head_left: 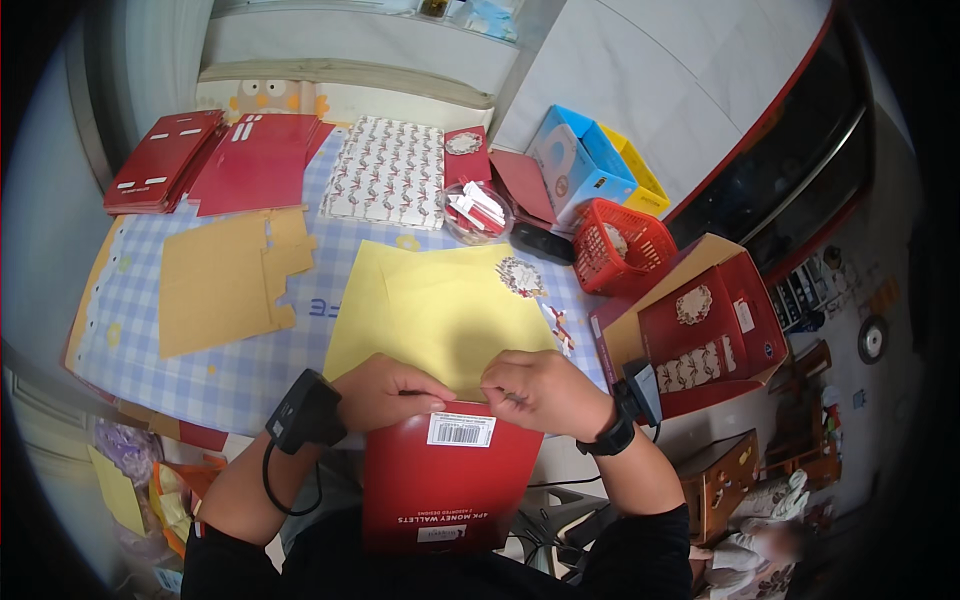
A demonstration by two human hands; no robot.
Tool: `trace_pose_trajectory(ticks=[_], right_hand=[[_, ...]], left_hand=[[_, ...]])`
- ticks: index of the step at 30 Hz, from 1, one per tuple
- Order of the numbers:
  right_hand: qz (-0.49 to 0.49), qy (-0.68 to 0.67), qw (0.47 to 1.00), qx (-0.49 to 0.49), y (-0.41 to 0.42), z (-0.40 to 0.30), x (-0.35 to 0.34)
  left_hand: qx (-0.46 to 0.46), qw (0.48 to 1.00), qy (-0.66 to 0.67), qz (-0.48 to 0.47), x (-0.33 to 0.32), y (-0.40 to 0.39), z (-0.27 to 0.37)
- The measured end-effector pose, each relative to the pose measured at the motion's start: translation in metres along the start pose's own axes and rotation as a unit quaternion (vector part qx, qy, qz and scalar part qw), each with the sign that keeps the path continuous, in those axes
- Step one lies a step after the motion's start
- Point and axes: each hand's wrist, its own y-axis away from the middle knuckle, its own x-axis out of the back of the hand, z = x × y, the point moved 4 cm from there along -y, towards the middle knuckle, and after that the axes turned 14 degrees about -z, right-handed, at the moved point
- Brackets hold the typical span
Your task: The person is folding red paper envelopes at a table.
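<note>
A flat red money-wallet pack with a white barcode label hangs over the table's front edge towards my body. My left hand pinches its top edge between thumb and fingers, left of the label. At the same edge, right of the label, my right hand has its fingers curled together. Whether anything small sits between those fingertips is hidden. Under both hands and beyond them lies yellow paper. A wreath-shaped cutout and small printed cutouts lie by the paper's right side.
Red card stacks and patterned sheets line the far side. A tub of white and red pieces, a red basket and an open carton stand right. Brown cardboard lies left. A person is at lower right.
</note>
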Motion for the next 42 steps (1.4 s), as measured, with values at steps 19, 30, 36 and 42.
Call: trace_pose_trajectory(ticks=[19, 30, 36, 42], right_hand=[[0.01, 0.168, 0.985, 0.045, 0.011, -0.016, -0.018], [0.037, 0.303, 0.948, 0.092, 0.02, -0.029, -0.033], [0.14, 0.17, 0.974, 0.053, 0.023, -0.026, -0.023], [0.139, 0.023, 0.989, -0.044, 0.006, -0.012, -0.03]], left_hand=[[0.01, 1.0, 0.02, -0.005, 0.0, -0.001, 0.0], [-0.019, 1.0, 0.025, -0.003, 0.0, -0.001, -0.003], [-0.029, 0.999, 0.03, -0.004, -0.001, 0.0, -0.004], [-0.012, 1.0, 0.019, 0.008, 0.0, 0.0, -0.002]])
